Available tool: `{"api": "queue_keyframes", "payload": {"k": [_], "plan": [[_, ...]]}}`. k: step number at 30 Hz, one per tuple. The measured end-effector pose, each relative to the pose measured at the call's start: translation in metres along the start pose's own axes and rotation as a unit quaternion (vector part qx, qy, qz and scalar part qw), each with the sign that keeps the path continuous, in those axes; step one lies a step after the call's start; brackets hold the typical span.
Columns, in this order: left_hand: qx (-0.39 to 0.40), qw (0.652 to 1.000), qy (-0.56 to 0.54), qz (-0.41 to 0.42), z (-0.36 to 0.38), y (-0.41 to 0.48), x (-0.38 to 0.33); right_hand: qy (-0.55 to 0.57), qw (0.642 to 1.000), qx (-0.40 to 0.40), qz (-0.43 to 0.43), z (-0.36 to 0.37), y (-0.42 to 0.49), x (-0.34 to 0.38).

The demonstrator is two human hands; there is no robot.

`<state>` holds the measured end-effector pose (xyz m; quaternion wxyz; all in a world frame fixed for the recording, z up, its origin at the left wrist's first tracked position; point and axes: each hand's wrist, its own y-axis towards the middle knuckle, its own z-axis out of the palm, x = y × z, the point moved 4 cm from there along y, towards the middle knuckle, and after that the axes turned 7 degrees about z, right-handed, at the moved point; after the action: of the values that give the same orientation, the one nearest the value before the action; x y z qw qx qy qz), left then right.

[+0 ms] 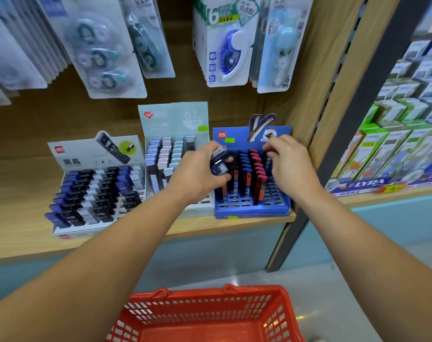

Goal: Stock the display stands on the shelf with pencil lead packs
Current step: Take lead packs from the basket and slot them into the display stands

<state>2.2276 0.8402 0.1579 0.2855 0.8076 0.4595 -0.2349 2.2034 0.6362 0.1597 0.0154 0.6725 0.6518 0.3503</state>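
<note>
Left hand gripping bunch of pencil lead packs over blue display stand on wooden shelf; right hand curled at stand's right row, hold unclear.

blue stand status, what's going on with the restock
Left hand grips a few lead packs. Right hand at blue stand right rows, grip unclear. Front slots bare, nothing blocking.

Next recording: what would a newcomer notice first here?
The two hands meeting over the blue display stand at the right end of the shelf: the left hand grips a few dark lead packs, the right hand reaches its fingertips into the stand's right rows. Below, a red basket fills the bottom edge.
</note>
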Motion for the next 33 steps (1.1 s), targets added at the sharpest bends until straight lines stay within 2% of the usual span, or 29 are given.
{"api": "queue_keyframes", "payload": {"k": [9,13,24,29,33], "plan": [[-0.009,1.000,0.009,0.004,0.001,0.000,0.003,-0.022,0.995,0.072,0.060,0.006,0.003,-0.004],[-0.013,1.000,0.009,0.005,0.000,-0.001,0.001,-0.004,0.994,0.077,0.078,0.006,0.004,-0.005],[-0.021,1.000,-0.012,0.000,0.002,-0.001,0.000,-0.005,1.000,-0.013,-0.004,0.009,0.000,-0.004],[-0.013,1.000,-0.016,0.003,0.001,0.001,0.001,-0.062,0.997,0.036,-0.002,0.010,0.001,-0.001],[-0.012,1.000,-0.018,0.004,0.002,0.002,0.002,-0.060,0.996,0.068,0.019,0.006,0.001,0.002]]}}
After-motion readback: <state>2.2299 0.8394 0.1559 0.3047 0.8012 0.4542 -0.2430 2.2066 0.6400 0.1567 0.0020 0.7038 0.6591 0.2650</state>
